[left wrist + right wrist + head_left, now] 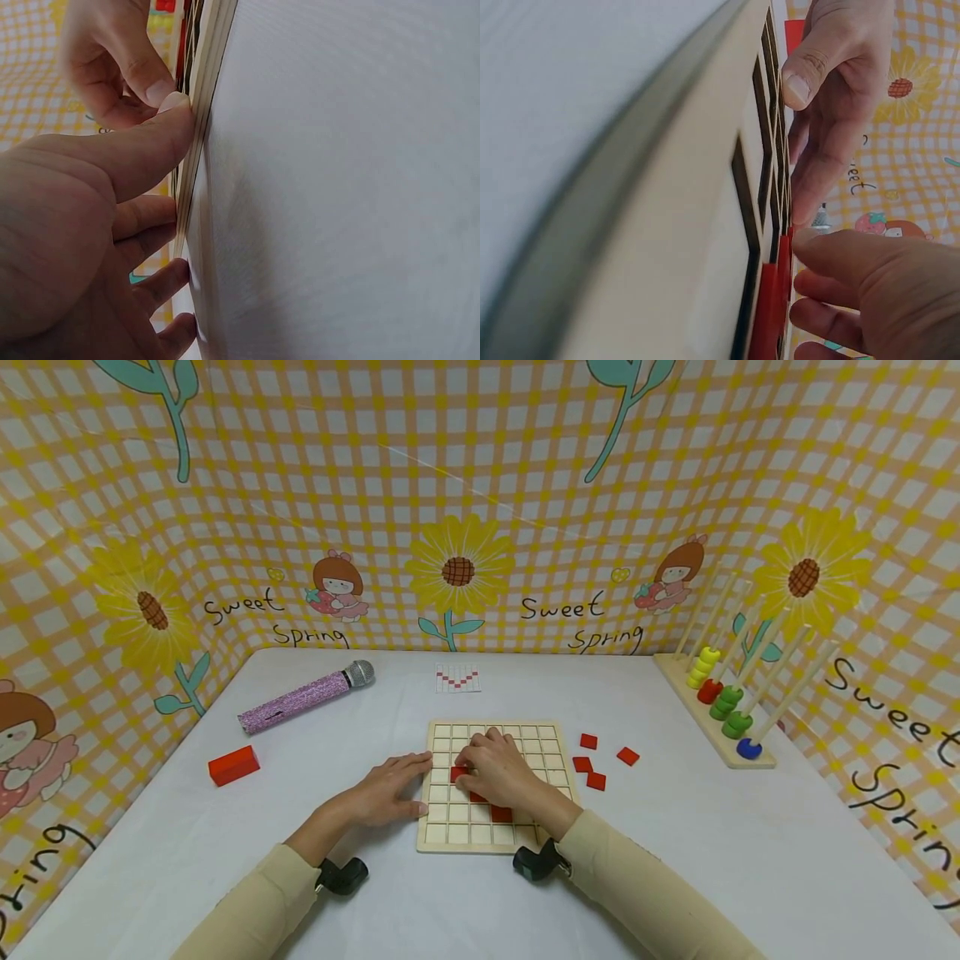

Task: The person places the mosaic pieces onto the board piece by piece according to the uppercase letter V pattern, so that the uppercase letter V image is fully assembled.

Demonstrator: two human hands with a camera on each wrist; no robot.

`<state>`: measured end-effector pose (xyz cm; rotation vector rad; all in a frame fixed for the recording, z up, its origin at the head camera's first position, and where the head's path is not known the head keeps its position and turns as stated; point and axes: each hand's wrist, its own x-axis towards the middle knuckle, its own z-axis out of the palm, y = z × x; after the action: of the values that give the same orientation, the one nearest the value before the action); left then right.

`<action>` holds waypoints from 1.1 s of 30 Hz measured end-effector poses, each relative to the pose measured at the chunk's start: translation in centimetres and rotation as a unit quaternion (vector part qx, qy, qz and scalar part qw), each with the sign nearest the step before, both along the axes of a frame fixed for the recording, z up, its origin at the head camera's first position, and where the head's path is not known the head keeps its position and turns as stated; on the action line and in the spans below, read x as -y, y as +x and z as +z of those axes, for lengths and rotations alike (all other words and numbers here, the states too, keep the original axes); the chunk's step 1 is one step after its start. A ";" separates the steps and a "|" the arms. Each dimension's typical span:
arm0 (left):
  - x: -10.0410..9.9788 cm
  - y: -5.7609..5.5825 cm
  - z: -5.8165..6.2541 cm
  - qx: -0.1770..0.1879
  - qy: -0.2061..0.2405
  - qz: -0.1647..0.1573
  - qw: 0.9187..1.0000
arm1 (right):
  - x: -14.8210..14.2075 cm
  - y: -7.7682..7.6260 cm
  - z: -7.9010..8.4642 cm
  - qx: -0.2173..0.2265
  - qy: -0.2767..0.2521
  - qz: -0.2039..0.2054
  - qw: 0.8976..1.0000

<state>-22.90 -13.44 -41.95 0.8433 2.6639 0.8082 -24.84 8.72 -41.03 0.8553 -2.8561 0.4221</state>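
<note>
A square wooden grid board [442,847] lies on the white table. My left hand [386,789] rests along its left edge, thumb and fairly straight fingers touching the rim. Over the board's left-middle, my right hand [498,768] bends its fingers and holds a red square tile [456,774] at a cell between thumb and fingertips. Two more red tiles [501,815] sit in cells diagonally below it, partly under that hand. In the right wrist view the thumb [817,244] meets the board beside red tiles [765,311]; the fingertips' contact is partly hidden.
Several loose red tiles [596,782] lie right of the board. Behind it is a small card [458,678] with a red V pattern. A glittery microphone [300,699] and red block [234,766] lie left; a pegged bead counter [712,718] stands right.
</note>
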 end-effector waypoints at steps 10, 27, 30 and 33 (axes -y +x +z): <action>0.1 0.0 -0.2 0.005 0.005 0.005 1.000 | -0.9 1.1 1.0 -0.017 -0.007 -0.001 1.000; 0.5 -0.1 -0.4 0.005 0.006 0.011 1.000 | -6.5 2.2 1.2 -0.068 -0.031 -0.043 0.996; 0.5 -0.1 -0.4 0.007 0.005 0.013 1.000 | -7.9 2.3 1.1 -0.079 -0.035 -0.050 0.995; 0.5 -0.1 -0.4 0.005 0.005 0.010 1.000 | -9.2 2.3 0.9 -0.076 -0.034 -0.062 0.995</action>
<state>-22.96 -13.91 -42.34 0.8131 2.6657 0.8304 -22.53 17.91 -40.14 0.6623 -2.7186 0.4177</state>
